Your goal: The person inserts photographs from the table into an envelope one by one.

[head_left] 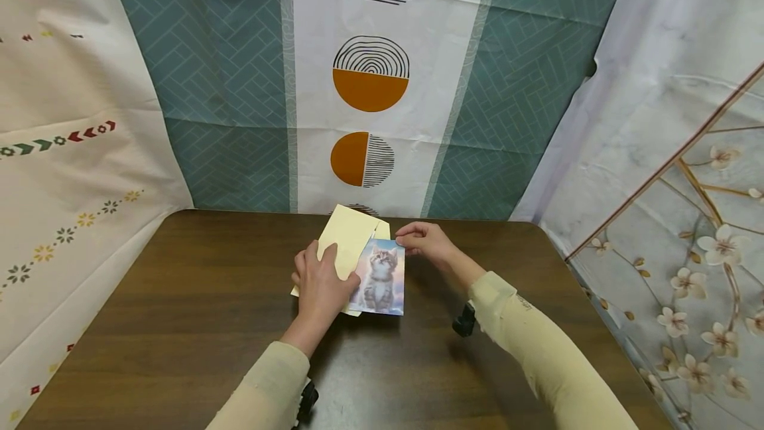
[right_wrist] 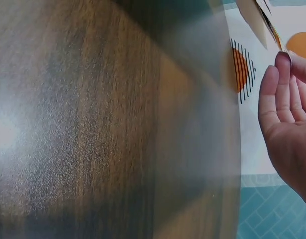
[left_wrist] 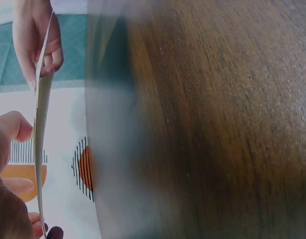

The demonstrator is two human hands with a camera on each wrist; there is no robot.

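Observation:
In the head view my left hand grips a pale yellow envelope held tilted, its thumb near the envelope's right side. A card with a fluffy kitten picture sticks out of that side. Its left edge is hidden behind the envelope's front, and part of a flap shows behind its top. With thumb and fingertips my right hand pinches the card's upper right corner. The left wrist view shows the envelope almost edge-on, between the left thumb and fingers. Above the table, the right hand has its fingertips together at the card's corner.
Below the hands lies a dark brown wooden table. A patterned teal and white curtain hangs behind its far edge. Printed cloths hang on the left and right. Black wrist devices show under both sleeves.

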